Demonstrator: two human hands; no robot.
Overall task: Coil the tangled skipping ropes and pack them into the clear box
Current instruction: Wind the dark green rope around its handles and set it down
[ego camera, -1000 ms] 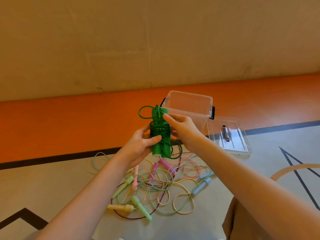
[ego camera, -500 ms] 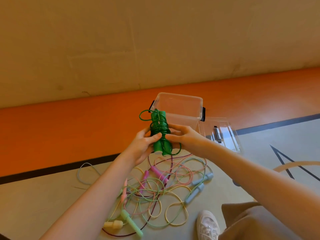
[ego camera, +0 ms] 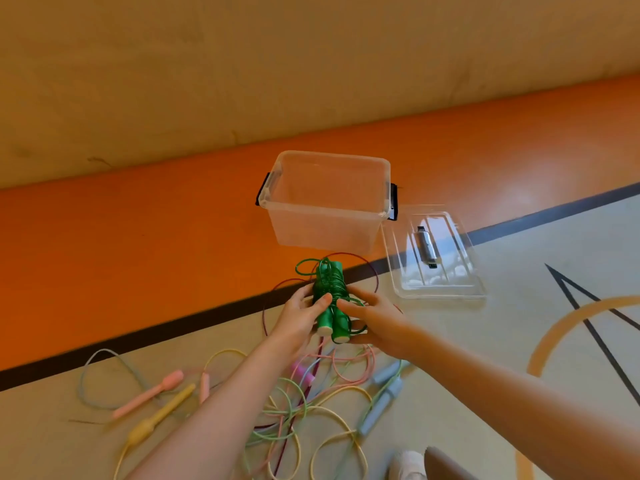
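Both hands hold the coiled green skipping rope (ego camera: 329, 299) above the floor, near the clear box (ego camera: 325, 202): the left hand (ego camera: 301, 317) curls round its handles, and the right hand (ego camera: 375, 318) cups it with fingers against the cord. The tangled ropes (ego camera: 294, 403) lie nearer.

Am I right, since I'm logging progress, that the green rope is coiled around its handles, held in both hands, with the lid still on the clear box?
Not quite: the head view shows the clear box open, its lid lying on the floor beside it. The rest holds: the green rope is coiled around its handles, held by the left hand and right hand.
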